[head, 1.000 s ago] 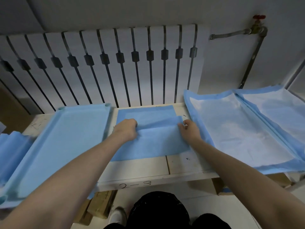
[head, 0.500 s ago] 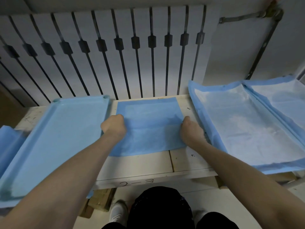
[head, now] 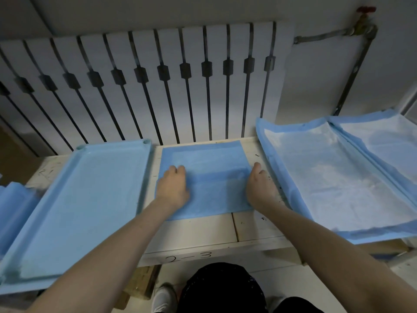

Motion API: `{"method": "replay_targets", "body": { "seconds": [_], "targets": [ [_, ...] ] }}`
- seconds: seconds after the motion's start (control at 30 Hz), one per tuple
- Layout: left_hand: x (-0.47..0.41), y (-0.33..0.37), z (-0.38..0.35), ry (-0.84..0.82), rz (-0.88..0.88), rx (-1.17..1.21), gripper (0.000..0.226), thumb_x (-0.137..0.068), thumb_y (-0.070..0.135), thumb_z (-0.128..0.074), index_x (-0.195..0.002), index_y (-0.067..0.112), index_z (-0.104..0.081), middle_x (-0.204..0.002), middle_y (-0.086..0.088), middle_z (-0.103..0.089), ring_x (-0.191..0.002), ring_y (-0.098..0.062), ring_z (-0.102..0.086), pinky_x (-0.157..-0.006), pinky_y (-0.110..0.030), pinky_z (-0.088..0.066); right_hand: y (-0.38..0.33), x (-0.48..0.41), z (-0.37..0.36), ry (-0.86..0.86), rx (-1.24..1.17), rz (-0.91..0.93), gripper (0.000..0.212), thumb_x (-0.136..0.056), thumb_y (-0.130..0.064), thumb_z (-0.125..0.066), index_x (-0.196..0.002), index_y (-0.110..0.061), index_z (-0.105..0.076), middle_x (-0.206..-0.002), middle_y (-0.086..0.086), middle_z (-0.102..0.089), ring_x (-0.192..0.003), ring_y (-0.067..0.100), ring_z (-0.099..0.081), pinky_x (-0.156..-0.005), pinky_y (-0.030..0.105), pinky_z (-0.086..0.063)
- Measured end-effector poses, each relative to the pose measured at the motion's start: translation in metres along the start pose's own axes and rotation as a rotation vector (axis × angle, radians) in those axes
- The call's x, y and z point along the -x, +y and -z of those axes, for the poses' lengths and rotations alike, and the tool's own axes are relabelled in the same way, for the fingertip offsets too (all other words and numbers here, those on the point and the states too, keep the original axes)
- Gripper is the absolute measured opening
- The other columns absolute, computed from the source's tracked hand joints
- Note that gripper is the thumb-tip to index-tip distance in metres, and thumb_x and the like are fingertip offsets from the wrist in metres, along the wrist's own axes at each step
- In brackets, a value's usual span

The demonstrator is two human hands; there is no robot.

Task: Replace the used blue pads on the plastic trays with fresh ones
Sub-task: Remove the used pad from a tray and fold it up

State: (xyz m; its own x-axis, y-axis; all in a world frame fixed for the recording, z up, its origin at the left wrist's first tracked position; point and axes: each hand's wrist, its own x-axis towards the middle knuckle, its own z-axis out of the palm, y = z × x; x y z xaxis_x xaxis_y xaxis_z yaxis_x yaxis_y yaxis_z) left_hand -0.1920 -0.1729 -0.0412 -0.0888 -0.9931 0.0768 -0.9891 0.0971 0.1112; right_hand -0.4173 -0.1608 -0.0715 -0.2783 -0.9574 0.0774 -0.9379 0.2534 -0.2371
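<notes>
The folded blue pad [head: 212,177] lies on the surface [head: 203,233] between both sets of fingers, the left hand [head: 172,188] bent down onto it and the right hand [head: 259,188] at its edge, whether gripping I cannot tell; it looks thin, limp and light, best pinched at its corners.

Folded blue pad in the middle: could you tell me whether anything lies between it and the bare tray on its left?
Nothing visible does. The left hand and right hand are on the folded pad, which lies on the bench beside the tray; only a narrow strip of wood and the tray's raised rim separate them.
</notes>
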Motion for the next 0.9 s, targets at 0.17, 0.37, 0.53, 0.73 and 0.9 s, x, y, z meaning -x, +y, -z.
{"method": "replay_targets", "body": {
  "seconds": [0.17, 0.37, 0.53, 0.73, 0.9],
  "targets": [
    [0.006, 0.014, -0.038, -0.159, -0.189, 0.183, 0.043, -0.093, 0.034, -0.049, -0.129, 0.011, -0.047, -0.130, -0.010, -0.046, -0.122, -0.031, -0.043, -0.103, -0.035, -0.035, -0.019, 0.011, -0.005, 0.159, 0.056, 0.245, 0.062, -0.090, -0.017, -0.046, -0.145, -0.010, -0.021, -0.137, 0.012, -0.036, -0.117, 0.030, -0.046, -0.092, 0.038, -0.042],
    [0.006, 0.011, -0.047, -0.253, -0.099, 0.080, 0.058, -0.096, 0.045, -0.040, -0.148, 0.025, -0.026, -0.157, -0.004, -0.020, -0.144, -0.026, -0.016, -0.115, -0.047, -0.021, -0.047, 0.025, -0.032, -0.184, -0.111, 0.634, 0.050, -0.098, -0.033, -0.036, -0.145, -0.019, -0.031, -0.153, 0.000, -0.027, -0.140, 0.020, -0.027, -0.112, 0.038, -0.023],
    [0.004, -0.018, -0.043, -0.300, 0.104, 0.084, 0.058, -0.096, 0.053, -0.030, -0.149, 0.031, -0.016, -0.158, 0.003, -0.007, -0.145, -0.024, -0.005, -0.112, -0.056, -0.017, -0.020, 0.002, -0.037, -0.236, 0.006, 0.485, 0.055, -0.100, -0.047, -0.022, -0.150, -0.026, -0.018, -0.159, -0.004, -0.011, -0.146, 0.015, -0.008, -0.116, 0.043, -0.009],
    [0.008, -0.024, -0.041, -0.317, 0.183, 0.042, 0.058, -0.098, 0.049, -0.026, -0.149, 0.025, -0.013, -0.155, -0.005, -0.009, -0.144, -0.027, -0.007, -0.111, -0.053, -0.018, 0.017, -0.012, -0.022, -0.246, 0.080, 0.258, 0.057, -0.101, -0.042, -0.017, -0.152, -0.018, -0.008, -0.160, 0.001, -0.004, -0.147, 0.022, 0.000, -0.116, 0.053, -0.008],
    [0.012, -0.006, -0.029, -0.126, -0.063, 0.095, 0.046, -0.086, 0.020, -0.053, -0.132, 0.018, -0.047, -0.129, -0.007, -0.048, -0.124, -0.026, -0.044, -0.100, -0.034, -0.039, -0.020, 0.012, -0.011, -0.121, 0.015, 0.482, 0.058, -0.092, -0.008, -0.042, -0.147, -0.012, -0.025, -0.158, 0.005, -0.017, -0.146, 0.020, -0.015, -0.117, 0.039, -0.014]
  ]
}}
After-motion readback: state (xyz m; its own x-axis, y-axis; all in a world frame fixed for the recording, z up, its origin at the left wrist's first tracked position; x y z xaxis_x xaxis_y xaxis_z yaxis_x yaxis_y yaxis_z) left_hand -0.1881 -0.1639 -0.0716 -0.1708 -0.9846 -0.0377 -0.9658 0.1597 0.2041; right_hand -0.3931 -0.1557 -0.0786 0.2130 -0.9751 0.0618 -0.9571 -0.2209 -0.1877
